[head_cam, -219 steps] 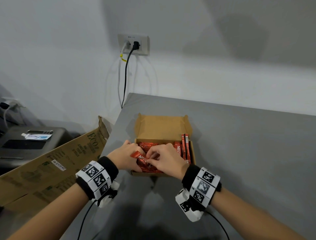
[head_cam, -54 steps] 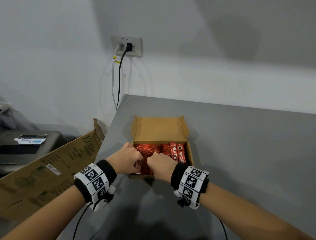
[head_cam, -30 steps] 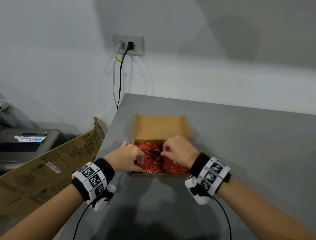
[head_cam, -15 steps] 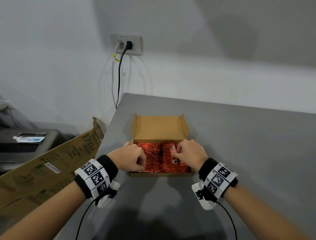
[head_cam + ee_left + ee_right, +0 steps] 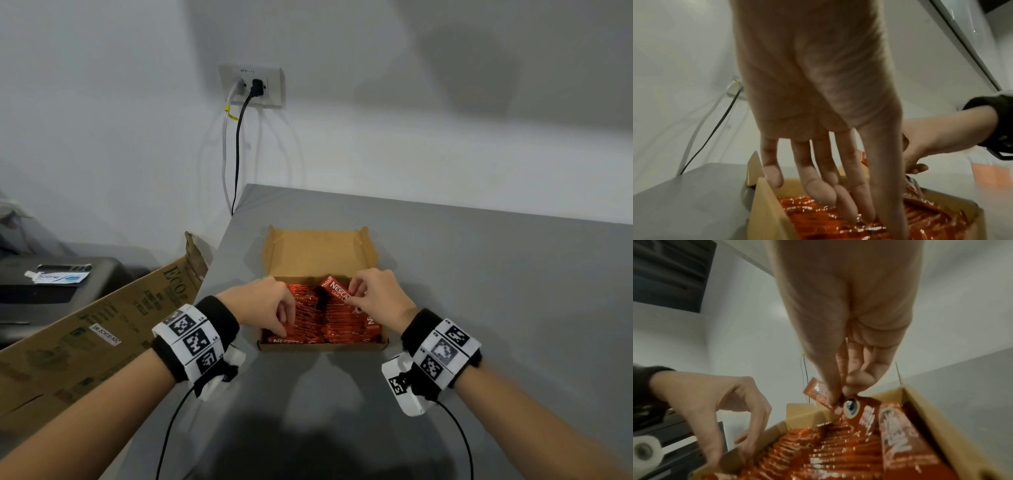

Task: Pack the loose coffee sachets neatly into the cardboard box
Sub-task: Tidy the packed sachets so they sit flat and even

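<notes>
Fingers (image 5: pixel 838 369) pinch sachet (image 5: pixel 818 391); head view hides thumb.

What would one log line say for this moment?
box: open, nearly full | right hand: pinching one lifted sachet | left hand: fingers pressing packed sachets | stage: tidying

My left hand (image 5: pixel 263 305) covers the sachets (image 5: pixel 325 325) at the box's (image 5: pixel 318 253) nine o'clock side, so I can't tell how they lie beneath it. My right hand (image 5: pixel 376 298) hides the far end of the raised sachet (image 5: pixel 337 291); its lettering is cut short. Both wrist views are blurred, and print there is unreadable. The big carton (image 5: pixel 85 335) runs off the edge at eight o'clock.
</notes>
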A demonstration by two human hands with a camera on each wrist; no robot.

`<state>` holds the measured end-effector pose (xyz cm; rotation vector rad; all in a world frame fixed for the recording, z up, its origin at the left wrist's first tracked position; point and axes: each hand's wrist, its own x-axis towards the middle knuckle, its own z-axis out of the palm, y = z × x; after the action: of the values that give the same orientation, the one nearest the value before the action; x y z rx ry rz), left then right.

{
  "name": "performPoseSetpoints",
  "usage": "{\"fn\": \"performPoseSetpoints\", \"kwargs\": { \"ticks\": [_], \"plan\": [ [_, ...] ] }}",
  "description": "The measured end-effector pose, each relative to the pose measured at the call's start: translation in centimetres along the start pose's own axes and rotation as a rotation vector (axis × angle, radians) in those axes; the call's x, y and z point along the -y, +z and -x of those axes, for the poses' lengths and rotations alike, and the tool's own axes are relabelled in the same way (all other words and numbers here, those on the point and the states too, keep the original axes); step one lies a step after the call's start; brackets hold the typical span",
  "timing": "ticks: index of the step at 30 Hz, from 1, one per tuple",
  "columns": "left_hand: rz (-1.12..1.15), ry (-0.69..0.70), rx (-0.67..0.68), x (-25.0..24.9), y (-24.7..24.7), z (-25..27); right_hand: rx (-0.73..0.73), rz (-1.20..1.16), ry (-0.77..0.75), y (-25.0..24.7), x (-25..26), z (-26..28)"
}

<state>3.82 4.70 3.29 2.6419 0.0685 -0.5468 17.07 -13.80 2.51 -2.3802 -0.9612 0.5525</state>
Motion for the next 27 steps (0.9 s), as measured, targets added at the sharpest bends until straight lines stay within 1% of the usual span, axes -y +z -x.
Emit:
{"fn": "performPoseSetpoints", "kwargs": {
  "ticks": [1,3,5,7,9,14,19,23,27],
  "plan": [
    [0.008,0.028,-0.039,-0.3,-0.1,-0.1,0.020,-0.028,-0.021,-0.5,0.1,0.4],
    [0.007,0.081,-0.097,-1.0,0.5,-0.4,0.106,-0.080,-0.047,-1.0,0.4,1.2],
    [-0.001,0.095,-0.065,-1.7,1.5,-0.6,0.177,-0.109,-0.051,-1.2,0.6,2.0],
    [-0.004,0.098,-0.028,-2.1,2.2,-0.8,0.186,-0.142,-0.057,-1.2,0.4,2.6],
    [-0.031,0.097,-0.032,-2.2,2.3,-0.9,0.201,-0.147,-0.071,-1.3,0.2,2.9],
    [-0.235,0.124,-0.039,-3.5,2.4,-0.9,0.299,-0.052,-0.082,-0.9,-0.2,3.2],
    [-0.302,0.123,0.003,-3.9,2.2,-1.2,0.379,0.146,-0.115,-0.6,0.2,2.9],
    [-0.254,0.110,-0.001,-3.5,2.4,-1.5,0.390,0.358,-0.201,0.5,1.3,2.6],
    [-0.115,0.095,0.028,-3.0,2.3,-1.5,0.405,0.410,-0.202,0.9,1.8,2.2]
  ]
}}
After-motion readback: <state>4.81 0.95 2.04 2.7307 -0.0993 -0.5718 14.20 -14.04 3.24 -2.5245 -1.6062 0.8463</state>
